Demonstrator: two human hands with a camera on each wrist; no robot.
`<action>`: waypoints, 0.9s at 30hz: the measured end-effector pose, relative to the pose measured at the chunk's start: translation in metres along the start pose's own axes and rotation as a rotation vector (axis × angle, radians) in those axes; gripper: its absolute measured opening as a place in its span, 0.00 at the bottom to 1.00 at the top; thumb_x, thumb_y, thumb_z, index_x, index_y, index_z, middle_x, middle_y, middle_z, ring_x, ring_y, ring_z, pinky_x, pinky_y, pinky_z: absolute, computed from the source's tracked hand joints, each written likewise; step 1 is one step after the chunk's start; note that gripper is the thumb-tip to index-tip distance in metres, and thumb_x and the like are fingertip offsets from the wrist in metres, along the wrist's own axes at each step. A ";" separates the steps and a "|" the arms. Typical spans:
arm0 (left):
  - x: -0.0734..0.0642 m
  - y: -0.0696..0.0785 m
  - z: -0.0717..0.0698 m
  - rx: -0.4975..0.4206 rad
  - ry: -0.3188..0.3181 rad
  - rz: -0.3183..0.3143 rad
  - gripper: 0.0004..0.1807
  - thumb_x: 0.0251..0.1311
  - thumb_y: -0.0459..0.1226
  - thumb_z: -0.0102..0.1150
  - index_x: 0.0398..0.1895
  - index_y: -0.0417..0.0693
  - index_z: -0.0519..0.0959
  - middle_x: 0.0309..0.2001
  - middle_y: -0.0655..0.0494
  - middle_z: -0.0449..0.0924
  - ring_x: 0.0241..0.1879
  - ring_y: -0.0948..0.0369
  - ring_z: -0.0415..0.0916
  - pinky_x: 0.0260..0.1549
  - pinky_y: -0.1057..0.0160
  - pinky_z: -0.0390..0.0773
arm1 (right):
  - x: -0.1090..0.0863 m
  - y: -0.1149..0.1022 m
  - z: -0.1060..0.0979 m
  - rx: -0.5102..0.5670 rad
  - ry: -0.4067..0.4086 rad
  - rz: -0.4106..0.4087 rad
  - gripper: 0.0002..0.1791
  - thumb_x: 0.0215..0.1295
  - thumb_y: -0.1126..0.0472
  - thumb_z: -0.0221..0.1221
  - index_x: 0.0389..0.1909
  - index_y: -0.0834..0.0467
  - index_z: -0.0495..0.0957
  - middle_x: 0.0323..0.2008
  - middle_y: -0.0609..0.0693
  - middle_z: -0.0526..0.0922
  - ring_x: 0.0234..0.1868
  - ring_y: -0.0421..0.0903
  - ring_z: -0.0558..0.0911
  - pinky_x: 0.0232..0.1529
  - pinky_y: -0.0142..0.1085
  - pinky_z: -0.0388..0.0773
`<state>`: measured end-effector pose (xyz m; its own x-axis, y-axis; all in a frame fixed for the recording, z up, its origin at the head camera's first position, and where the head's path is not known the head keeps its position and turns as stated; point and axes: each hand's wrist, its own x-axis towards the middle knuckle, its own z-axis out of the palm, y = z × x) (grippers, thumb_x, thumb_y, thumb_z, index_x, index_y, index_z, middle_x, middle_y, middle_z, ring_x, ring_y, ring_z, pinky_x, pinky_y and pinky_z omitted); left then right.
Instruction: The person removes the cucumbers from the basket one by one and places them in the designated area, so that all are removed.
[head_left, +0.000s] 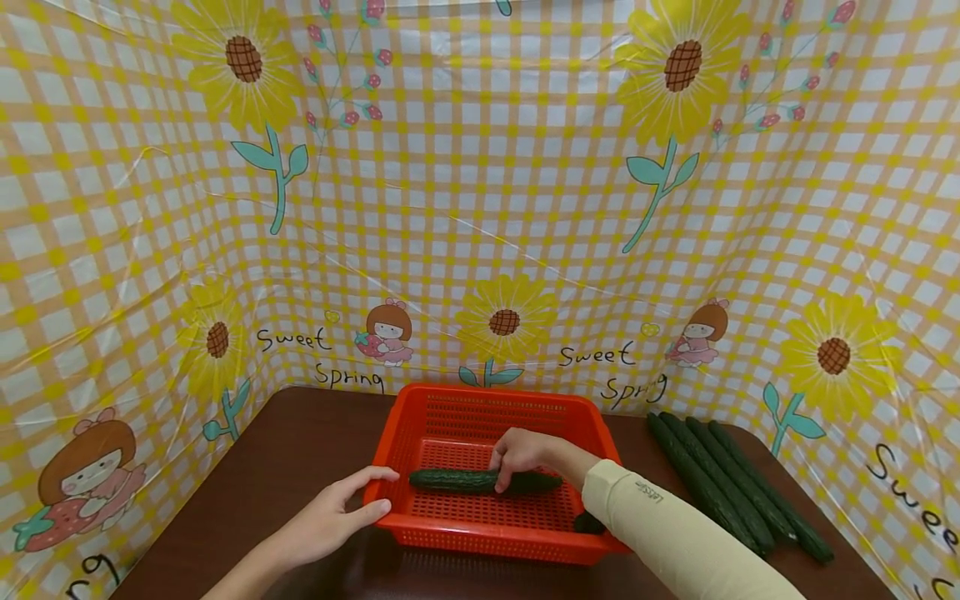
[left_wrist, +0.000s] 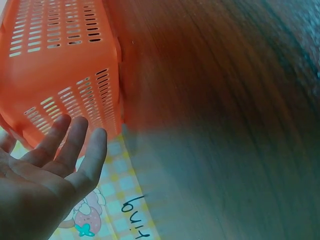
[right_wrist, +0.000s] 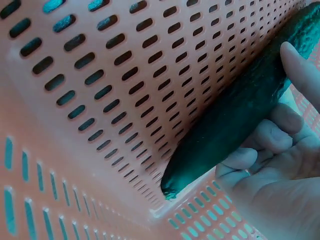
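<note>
A dark green cucumber [head_left: 453, 481] lies crosswise inside a red perforated plastic basket [head_left: 495, 528]. My right hand [head_left: 519, 457] reaches into the basket and grips this cucumber around its middle. In the right wrist view, the thumb is on one side of the cucumber [right_wrist: 225, 117] and the curled fingers on the other. At the basket's left rim is my left hand [head_left: 333, 512], thumb and index finger touching the edge. The left wrist view shows its other fingers [left_wrist: 75, 140] loosely extended beside the basket's outer wall.
Several cucumbers [head_left: 720, 483] lie side by side on the dark brown table [head_left: 315, 433], right of the basket. A dark green end [head_left: 588, 523] shows in the basket's front right corner, partly behind my right sleeve [head_left: 660, 517]. A checked, flower-printed cloth [head_left: 480, 208] surrounds the table.
</note>
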<state>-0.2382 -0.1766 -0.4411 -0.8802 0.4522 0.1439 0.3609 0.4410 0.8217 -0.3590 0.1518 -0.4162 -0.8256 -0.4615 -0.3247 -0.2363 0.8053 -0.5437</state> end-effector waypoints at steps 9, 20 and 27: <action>0.000 -0.002 -0.001 -0.022 -0.005 -0.008 0.22 0.72 0.48 0.56 0.66 0.56 0.72 0.67 0.56 0.74 0.72 0.46 0.61 0.62 0.38 0.65 | 0.002 0.011 -0.005 0.113 -0.037 0.054 0.18 0.56 0.61 0.73 0.49 0.55 0.87 0.55 0.50 0.84 0.62 0.54 0.78 0.64 0.51 0.72; 0.000 -0.002 0.000 -0.021 -0.008 -0.012 0.22 0.73 0.47 0.56 0.67 0.56 0.72 0.67 0.55 0.73 0.72 0.46 0.61 0.62 0.37 0.64 | 0.005 0.016 -0.005 0.186 -0.064 0.068 0.16 0.58 0.63 0.71 0.49 0.57 0.86 0.53 0.49 0.85 0.62 0.56 0.78 0.65 0.54 0.70; 0.000 0.000 0.000 -0.015 -0.011 -0.006 0.22 0.73 0.47 0.56 0.67 0.55 0.72 0.67 0.54 0.73 0.72 0.46 0.62 0.62 0.38 0.64 | 0.006 0.019 -0.006 0.200 -0.064 0.040 0.14 0.57 0.65 0.71 0.45 0.58 0.87 0.50 0.48 0.85 0.61 0.55 0.77 0.64 0.54 0.71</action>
<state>-0.2386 -0.1770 -0.4413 -0.8788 0.4583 0.1333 0.3512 0.4317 0.8309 -0.3714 0.1662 -0.4238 -0.7963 -0.4586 -0.3944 -0.0920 0.7364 -0.6703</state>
